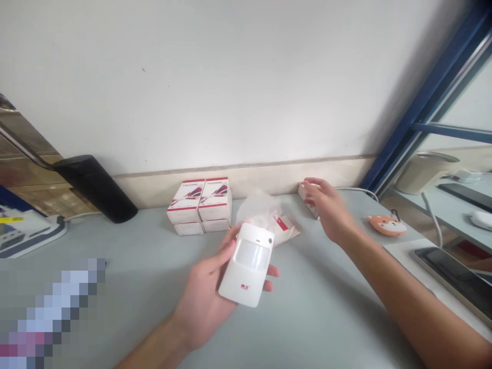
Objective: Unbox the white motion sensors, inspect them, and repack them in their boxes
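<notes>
The white sensor unit (246,266) lies unpacked in the left hand (209,297), whose grip closes around its body, above the worktop (146,256). The right hand (326,207) reaches to a small red-and-white box (304,193) by the wall, fingers loosely touching it; whether it grips yet, I cannot tell. Stacked boxes (200,205) wait behind.

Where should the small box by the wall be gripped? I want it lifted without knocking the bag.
Grip the small box across its long sides, coming from the right and above, where the right hand already rests. The wall backs it; the plastic bag lies left.
</notes>
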`<act>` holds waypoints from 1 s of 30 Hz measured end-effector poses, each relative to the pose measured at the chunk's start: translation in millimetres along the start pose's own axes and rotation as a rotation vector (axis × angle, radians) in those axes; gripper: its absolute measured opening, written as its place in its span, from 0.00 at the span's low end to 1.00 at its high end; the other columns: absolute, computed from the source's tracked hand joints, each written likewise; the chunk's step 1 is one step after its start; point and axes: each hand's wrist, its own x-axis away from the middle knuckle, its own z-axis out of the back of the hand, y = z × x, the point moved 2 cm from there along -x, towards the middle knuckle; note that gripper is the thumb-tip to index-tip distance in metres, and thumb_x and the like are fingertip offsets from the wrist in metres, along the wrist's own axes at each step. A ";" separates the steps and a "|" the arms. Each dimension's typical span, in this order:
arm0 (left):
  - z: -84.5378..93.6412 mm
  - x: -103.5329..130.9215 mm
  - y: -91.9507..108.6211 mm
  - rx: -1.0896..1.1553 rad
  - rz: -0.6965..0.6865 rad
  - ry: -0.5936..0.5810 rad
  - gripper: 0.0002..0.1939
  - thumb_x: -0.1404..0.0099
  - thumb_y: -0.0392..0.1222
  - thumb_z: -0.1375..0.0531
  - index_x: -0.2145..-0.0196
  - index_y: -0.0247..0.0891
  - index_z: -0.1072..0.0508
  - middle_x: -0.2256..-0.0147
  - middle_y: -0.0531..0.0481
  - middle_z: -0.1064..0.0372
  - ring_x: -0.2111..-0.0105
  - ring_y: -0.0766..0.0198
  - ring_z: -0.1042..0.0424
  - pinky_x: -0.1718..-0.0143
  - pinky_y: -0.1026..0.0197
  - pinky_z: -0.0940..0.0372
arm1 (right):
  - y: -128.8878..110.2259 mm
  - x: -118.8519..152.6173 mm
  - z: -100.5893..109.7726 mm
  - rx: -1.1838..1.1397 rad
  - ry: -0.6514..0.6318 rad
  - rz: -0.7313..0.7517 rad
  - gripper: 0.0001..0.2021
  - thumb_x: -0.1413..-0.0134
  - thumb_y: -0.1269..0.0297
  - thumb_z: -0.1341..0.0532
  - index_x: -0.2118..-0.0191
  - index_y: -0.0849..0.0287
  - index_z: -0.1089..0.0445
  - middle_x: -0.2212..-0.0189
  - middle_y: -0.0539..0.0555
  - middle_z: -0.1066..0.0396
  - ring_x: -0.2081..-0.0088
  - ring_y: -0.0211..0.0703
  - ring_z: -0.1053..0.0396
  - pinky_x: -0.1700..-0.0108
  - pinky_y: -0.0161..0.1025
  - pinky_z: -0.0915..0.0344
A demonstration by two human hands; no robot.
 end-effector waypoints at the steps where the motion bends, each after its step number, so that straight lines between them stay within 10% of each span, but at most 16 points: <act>1: -0.1 0.3 0.5 0.003 -0.008 0.010 0.24 0.25 0.49 0.41 0.35 0.44 0.35 0.46 0.37 0.22 0.60 0.47 0.17 0.60 0.52 0.26 | -3.9 3.1 -0.6 0.093 0.056 0.068 0.14 0.38 0.48 0.35 0.53 0.50 0.28 0.57 0.54 0.28 0.61 0.45 0.32 0.60 0.43 0.32; 10: 11.4 -5.6 1.9 -0.010 -0.055 -0.022 0.22 0.25 0.51 0.40 0.37 0.46 0.33 0.48 0.40 0.21 0.57 0.47 0.17 0.59 0.55 0.26 | -52.8 64.2 -33.3 0.322 -0.597 0.414 0.08 0.34 0.56 0.35 0.53 0.49 0.25 0.59 0.50 0.25 0.64 0.41 0.33 0.61 0.41 0.34; 21: -0.1 -0.9 12.7 -0.113 -0.099 0.081 0.14 0.31 0.53 0.35 0.55 0.42 0.20 0.52 0.47 0.19 0.59 0.52 0.18 0.56 0.52 0.21 | -55.9 93.9 -50.4 0.215 -0.580 0.524 0.05 0.29 0.60 0.41 0.57 0.50 0.27 0.59 0.54 0.25 0.59 0.47 0.28 0.54 0.47 0.32; 30: 7.9 -1.3 15.0 -0.136 -0.247 0.156 0.17 0.34 0.52 0.34 0.54 0.38 0.20 0.53 0.43 0.19 0.50 0.41 0.21 0.51 0.46 0.24 | -52.8 112.9 -62.5 -0.225 -0.606 0.125 0.12 0.32 0.49 0.38 0.59 0.51 0.32 0.63 0.52 0.30 0.63 0.45 0.30 0.61 0.44 0.27</act>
